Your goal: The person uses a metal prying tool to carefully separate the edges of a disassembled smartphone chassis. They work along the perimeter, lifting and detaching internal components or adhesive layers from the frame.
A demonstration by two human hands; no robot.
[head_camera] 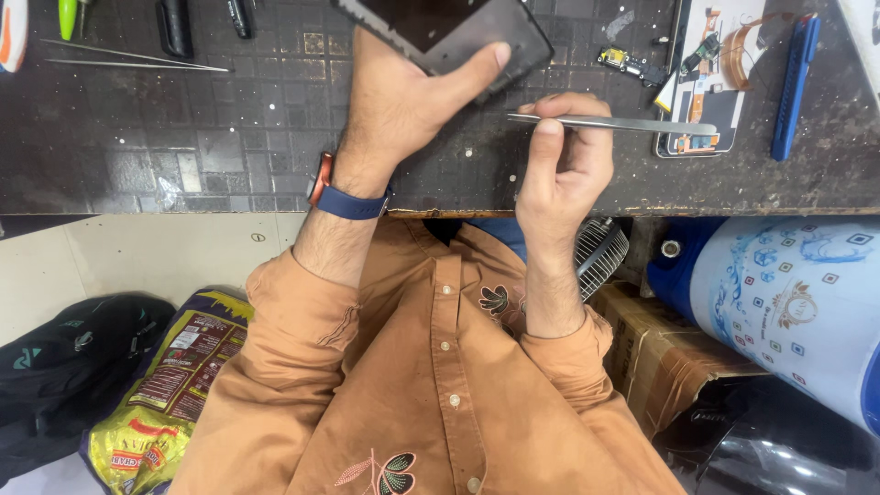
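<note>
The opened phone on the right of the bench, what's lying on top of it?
On the opened phone lie an orange flex ribbon, small circuit parts and the tip of the metal tweezers held in the right hand. What lies beneath the phone is covered.
</note>
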